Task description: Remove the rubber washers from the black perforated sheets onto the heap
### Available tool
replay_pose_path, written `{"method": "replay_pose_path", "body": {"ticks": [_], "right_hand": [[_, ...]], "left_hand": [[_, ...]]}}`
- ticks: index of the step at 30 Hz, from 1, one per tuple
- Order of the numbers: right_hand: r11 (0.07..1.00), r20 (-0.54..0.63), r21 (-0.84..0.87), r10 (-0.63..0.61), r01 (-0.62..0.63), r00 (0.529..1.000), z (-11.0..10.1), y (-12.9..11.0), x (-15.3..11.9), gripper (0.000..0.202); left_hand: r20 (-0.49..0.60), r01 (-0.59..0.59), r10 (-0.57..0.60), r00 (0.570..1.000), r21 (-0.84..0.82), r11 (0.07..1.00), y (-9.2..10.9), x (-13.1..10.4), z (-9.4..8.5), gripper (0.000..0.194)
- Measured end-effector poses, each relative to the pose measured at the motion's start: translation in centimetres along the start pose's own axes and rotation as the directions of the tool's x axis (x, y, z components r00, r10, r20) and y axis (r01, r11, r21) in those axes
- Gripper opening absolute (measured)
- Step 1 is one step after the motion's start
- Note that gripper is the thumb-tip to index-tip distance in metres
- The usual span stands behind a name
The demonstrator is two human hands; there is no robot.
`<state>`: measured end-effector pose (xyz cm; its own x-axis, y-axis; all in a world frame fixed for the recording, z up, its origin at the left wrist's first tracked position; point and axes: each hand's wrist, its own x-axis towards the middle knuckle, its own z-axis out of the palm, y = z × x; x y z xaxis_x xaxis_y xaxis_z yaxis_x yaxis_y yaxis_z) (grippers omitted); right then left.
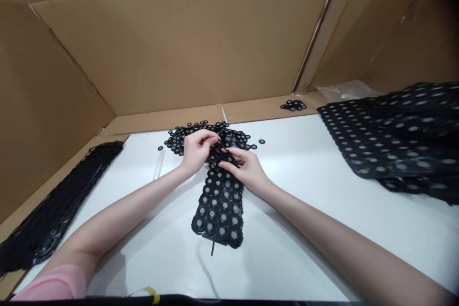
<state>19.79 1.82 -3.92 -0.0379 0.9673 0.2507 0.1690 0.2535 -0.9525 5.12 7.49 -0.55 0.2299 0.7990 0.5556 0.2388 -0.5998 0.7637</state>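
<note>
A black rubbery sheet (223,204) with rows of round holes lies lengthwise in front of me, its upper end lifted at my hands. My right hand (247,168) grips that upper end, thumb on the face and fingers behind. My left hand (198,149) is closed in a pinch just above the sheet's top; what its fingertips hold is too small to make out. Behind both hands spreads a heap of small black rings (175,142), partly hidden by them. A thin black stub sticks out below the sheet's lower edge.
A stack of black perforated sheets (390,138) lies at the right, and a long black bundle (68,196) at the left. A clear strip (159,165) lies near my left forearm. A few rings (293,105) sit by the cardboard wall (201,38). The white tabletop (297,258) is underneath.
</note>
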Motion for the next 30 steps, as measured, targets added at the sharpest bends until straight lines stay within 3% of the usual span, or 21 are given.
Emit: {"method": "replay_pose_path", "body": {"ticks": [3, 6, 8, 13, 15, 17, 18, 21, 23, 25, 30], "right_hand": [[1.000, -0.010, -0.001, 0.007, -0.007, 1.000, -0.1, 0.2, -0.2, 0.034], [1.000, 0.011, 0.005, 0.005, -0.005, 1.000, -0.3, 0.4, -0.5, 0.032], [1.000, 0.007, -0.030, 0.001, 0.000, 1.000, -0.4, 0.4, -0.7, 0.036], [0.997, -0.082, -0.049, -0.069, 0.065, 0.994, -0.7, 0.3, -0.7, 0.072], [0.994, -0.095, -0.046, -0.105, 0.101, 0.990, -0.9, 0.2, -0.7, 0.074], [0.987, -0.105, -0.077, -0.149, 0.141, 0.983, -1.2, 0.1, -0.5, 0.061], [0.983, -0.111, -0.089, -0.169, 0.160, 0.979, -1.3, 0.0, -0.4, 0.050], [0.983, -0.142, -0.061, -0.182, 0.175, 0.973, -1.7, 0.0, -0.1, 0.022], [0.990, -0.156, -0.021, -0.143, 0.141, 0.977, -1.8, 0.1, 0.0, 0.019], [0.994, -0.165, -0.031, -0.110, 0.106, 0.980, -1.8, 0.2, 0.0, 0.023], [0.978, -0.154, -0.195, -0.109, 0.078, 0.982, -1.6, 0.3, -0.1, 0.024]], "left_hand": [[-0.030, 0.117, -0.121, 0.992, -0.100, 0.988, -0.8, 1.0, -0.6, 0.012], [-0.221, 0.142, -0.192, 0.956, -0.223, 0.964, -2.0, 2.7, -2.3, 0.014], [-0.307, 0.099, -0.157, 0.939, -0.197, 0.975, -2.9, 3.8, -3.6, 0.014], [-0.078, 0.071, -0.052, 0.996, 0.264, 0.962, -4.8, 4.0, -4.6, 0.013], [-0.058, 0.013, 0.010, 0.998, 0.378, 0.926, -4.5, 3.2, -4.2, 0.013], [-0.027, -0.127, 0.147, 0.989, 0.366, 0.922, -3.4, 2.3, -3.8, 0.018], [0.041, -0.219, 0.218, 0.975, 0.313, 0.924, -2.8, 1.9, -3.5, 0.021], [0.356, -0.411, 0.348, 0.868, 0.120, 0.903, -1.3, 0.7, -2.8, 0.029], [0.462, -0.436, 0.359, 0.811, 0.070, 0.897, -1.2, 0.1, -2.2, 0.040], [0.455, -0.426, 0.350, 0.819, 0.072, 0.902, -1.6, -0.4, -1.6, 0.045], [0.371, -0.324, 0.255, 0.893, 0.139, 0.936, -2.1, -0.9, -0.8, 0.031]]}}
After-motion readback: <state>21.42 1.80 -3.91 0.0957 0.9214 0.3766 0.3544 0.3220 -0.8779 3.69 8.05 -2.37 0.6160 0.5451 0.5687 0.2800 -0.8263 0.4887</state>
